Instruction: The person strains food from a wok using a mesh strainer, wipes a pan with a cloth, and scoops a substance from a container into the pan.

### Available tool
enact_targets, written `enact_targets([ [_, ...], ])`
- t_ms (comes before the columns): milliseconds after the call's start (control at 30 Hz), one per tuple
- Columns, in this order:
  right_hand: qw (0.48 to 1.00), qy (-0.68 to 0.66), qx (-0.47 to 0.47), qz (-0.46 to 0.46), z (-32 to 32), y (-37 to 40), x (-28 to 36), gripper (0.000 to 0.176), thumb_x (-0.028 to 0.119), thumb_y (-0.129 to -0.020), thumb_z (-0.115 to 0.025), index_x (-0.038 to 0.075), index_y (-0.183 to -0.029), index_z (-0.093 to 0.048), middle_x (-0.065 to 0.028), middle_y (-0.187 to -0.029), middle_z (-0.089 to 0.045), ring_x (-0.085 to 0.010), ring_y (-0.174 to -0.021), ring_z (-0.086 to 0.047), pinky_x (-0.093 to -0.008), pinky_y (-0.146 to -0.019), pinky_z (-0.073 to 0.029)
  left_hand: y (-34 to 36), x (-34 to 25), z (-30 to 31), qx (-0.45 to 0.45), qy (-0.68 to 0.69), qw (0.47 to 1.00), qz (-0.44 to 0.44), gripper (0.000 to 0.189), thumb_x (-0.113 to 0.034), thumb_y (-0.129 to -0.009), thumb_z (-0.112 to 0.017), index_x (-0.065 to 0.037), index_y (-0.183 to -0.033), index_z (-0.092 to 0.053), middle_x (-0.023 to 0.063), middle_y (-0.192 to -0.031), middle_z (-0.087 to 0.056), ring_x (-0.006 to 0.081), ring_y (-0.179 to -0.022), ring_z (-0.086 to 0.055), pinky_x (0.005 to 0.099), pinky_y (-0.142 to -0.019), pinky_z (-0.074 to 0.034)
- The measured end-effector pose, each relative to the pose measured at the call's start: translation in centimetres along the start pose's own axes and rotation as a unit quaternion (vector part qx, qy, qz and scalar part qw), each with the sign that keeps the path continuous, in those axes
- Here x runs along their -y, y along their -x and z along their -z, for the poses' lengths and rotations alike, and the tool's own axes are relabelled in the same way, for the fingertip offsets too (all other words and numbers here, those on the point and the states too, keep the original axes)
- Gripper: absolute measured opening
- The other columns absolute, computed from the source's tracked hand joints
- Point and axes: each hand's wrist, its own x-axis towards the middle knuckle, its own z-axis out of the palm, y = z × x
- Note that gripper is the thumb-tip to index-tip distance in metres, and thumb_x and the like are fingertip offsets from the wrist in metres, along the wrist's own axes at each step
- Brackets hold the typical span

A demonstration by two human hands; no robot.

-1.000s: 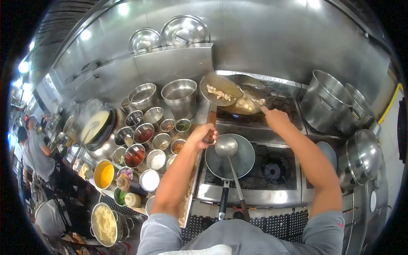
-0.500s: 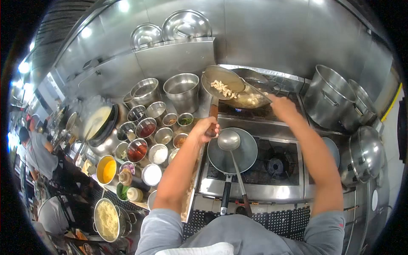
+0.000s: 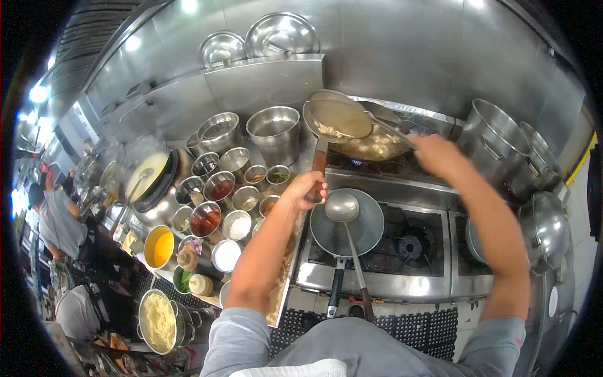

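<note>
Centre frame, my left hand (image 3: 308,188) keeps its fingers clamped on the handle of the small pan (image 3: 342,116), now tipped steeper than a second ago. Most pieces have slid into the wok (image 3: 377,146) at upper centre, so the emptying looks nearly done. My right hand (image 3: 436,156), fingers closed on the scraper (image 3: 389,125), has swung rightward.

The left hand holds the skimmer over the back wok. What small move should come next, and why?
Probably tip the skimmer a little further toward the wok: pale food pieces lie at its lower edge, above the wok, and the right hand has a utensil there to push them.
</note>
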Motion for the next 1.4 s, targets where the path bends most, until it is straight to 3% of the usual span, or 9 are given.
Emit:
enact_targets([
  [167,0.994,-0.068,0.008,-0.080,-7.3,-4.4,2.5,0.036,0.010,-0.088,-0.043,0.014,-0.124,-0.044,-0.0205,-0.098,-0.061,-0.0345,-0.088,-0.062,-0.0469,-0.073,-0.051,0.0,1.4,-0.3,0.001,-0.042,0.999,-0.021,0.008,-0.007,-0.077,-0.048,-0.007,-0.080,-0.041,0.0062,-0.063,-0.051,0.0147,-0.049,-0.047,0.0304,-0.044,-0.040],
  [500,0.993,-0.036,-0.096,-0.054,0.5,0.2,-1.9,0.028,0.019,-0.087,-0.050,0.012,-0.114,-0.051,-0.0198,-0.093,-0.062,-0.0364,-0.086,-0.061,-0.0464,-0.075,-0.050,0.1,0.0,0.4,0.009,0.011,1.000,0.003,0.012,-0.006,-0.075,-0.049,-0.008,-0.084,-0.041,0.0043,-0.063,-0.050,0.0125,-0.047,-0.044,0.0290,-0.043,-0.038],
  [600,0.995,-0.069,-0.027,-0.064,3.1,1.8,-1.2,0.029,0.017,-0.086,-0.050,0.012,-0.115,-0.051,-0.0197,-0.094,-0.062,-0.0343,-0.086,-0.062,-0.0463,-0.075,-0.050,0.5,-0.2,0.3,-0.001,0.004,1.000,0.003,0.011,-0.007,-0.075,-0.049,-0.008,-0.083,-0.042,0.0039,-0.063,-0.051,0.0123,-0.047,-0.045,0.0291,-0.043,-0.038],
  [633,0.990,-0.113,0.012,-0.079,3.2,1.7,-0.3,0.028,0.014,-0.087,-0.048,0.012,-0.116,-0.051,-0.0193,-0.094,-0.063,-0.0327,-0.088,-0.062,-0.0458,-0.075,-0.050,0.5,0.0,0.4,0.019,-0.025,0.999,-0.013,0.011,-0.007,-0.075,-0.049,-0.008,-0.083,-0.042,0.0040,-0.064,-0.051,0.0124,-0.047,-0.045,0.0292,-0.043,-0.039],
  [800,0.996,-0.045,-0.025,-0.077,-4.7,-3.0,1.6,0.032,0.014,-0.086,-0.048,0.016,-0.118,-0.050,-0.0173,-0.095,-0.063,-0.0344,-0.091,-0.062,-0.0464,-0.076,-0.051,0.7,0.7,-0.8,0.022,-0.010,1.000,-0.007,0.010,-0.008,-0.076,-0.049,-0.009,-0.083,-0.042,0.0046,-0.064,-0.052,0.0128,-0.048,-0.047,0.0292,-0.044,-0.040],
  [1067,0.993,-0.055,-0.084,-0.062,-0.3,-0.1,-2.4,0.037,0.019,-0.086,-0.052,0.017,-0.123,-0.050,-0.0189,-0.095,-0.063,-0.0364,-0.089,-0.061,-0.0469,-0.077,-0.049,-0.1,0.6,1.7,0.013,-0.015,1.000,0.001,0.011,-0.006,-0.075,-0.052,-0.006,-0.083,-0.045,0.0070,-0.064,-0.052,0.0166,-0.049,-0.050,0.0327,-0.044,-0.043],
  [1200,0.992,-0.022,-0.110,-0.064,1.5,0.7,-3.3,0.035,0.019,-0.087,-0.051,0.015,-0.122,-0.051,-0.0193,-0.094,-0.063,-0.0368,-0.089,-0.060,-0.0467,-0.077,-0.049,0.9,0.4,0.4,-0.031,-0.046,0.998,-0.023,0.007,-0.011,-0.076,-0.050,-0.008,-0.072,-0.046,0.0048,-0.063,-0.053,0.0136,-0.048,-0.047,0.0295,-0.045,-0.041],
  [1267,0.991,-0.020,-0.131,-0.035,1.7,0.7,-3.6,0.034,0.018,-0.086,-0.052,0.015,-0.120,-0.052,-0.0186,-0.095,-0.063,-0.0355,-0.089,-0.061,-0.0468,-0.077,-0.049,0.4,0.3,0.8,-0.017,-0.025,1.000,0.000,0.012,-0.008,-0.076,-0.052,-0.006,-0.084,-0.044,0.0074,-0.065,-0.053,0.0167,-0.049,-0.050,0.0334,-0.045,-0.044],
  [1400,0.999,-0.016,-0.040,-0.006,-1.6,-1.1,-1.6,0.034,0.013,-0.087,-0.044,0.014,-0.120,-0.051,-0.0170,-0.096,-0.064,-0.0332,-0.089,-0.063,-0.0460,-0.075,-0.051,-0.4,0.6,1.2,0.013,-0.022,1.000,0.011,0.013,-0.008,-0.076,-0.052,-0.007,-0.085,-0.043,0.0076,-0.064,-0.052,0.0172,-0.049,-0.049,0.0336,-0.045,-0.044],
])
